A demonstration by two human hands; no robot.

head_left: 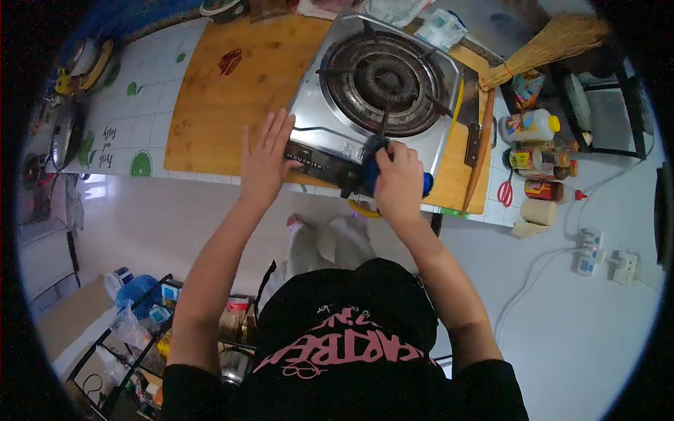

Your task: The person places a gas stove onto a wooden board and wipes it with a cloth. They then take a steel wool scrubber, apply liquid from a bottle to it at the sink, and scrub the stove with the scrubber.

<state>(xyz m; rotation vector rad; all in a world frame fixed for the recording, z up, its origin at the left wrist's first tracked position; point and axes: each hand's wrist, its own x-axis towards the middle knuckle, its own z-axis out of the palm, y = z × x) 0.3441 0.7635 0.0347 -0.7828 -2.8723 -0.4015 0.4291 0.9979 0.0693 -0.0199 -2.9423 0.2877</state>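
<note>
Your right hand (399,177) clamps a blue cloth (371,167), likely soft; grip its middle. Your left hand (266,160), fingers apart, touches the stove (319,114).

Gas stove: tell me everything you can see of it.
The gas stove has a shiny, metal-looking silver top and one round, darkened burner with pan supports; no flame shows. It stands upright, with wooden board showing on either side; its dark front panel carries lettering. The left grip lies spread at its front left corner, apparently touching; the right grip holds a dark blue item at its front edge.
</note>
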